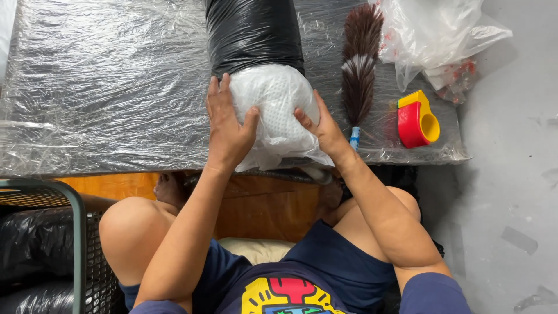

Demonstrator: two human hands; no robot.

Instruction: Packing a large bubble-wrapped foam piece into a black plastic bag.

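Near the table's front edge, we press our left hand flat and open on the left side of a white wrapped bundle. Its far end sits in a black bag. Our right hand cups the bundle's right side, fingers spread. Next comes a feather duster, then a red and yellow tape holder by the right edge.
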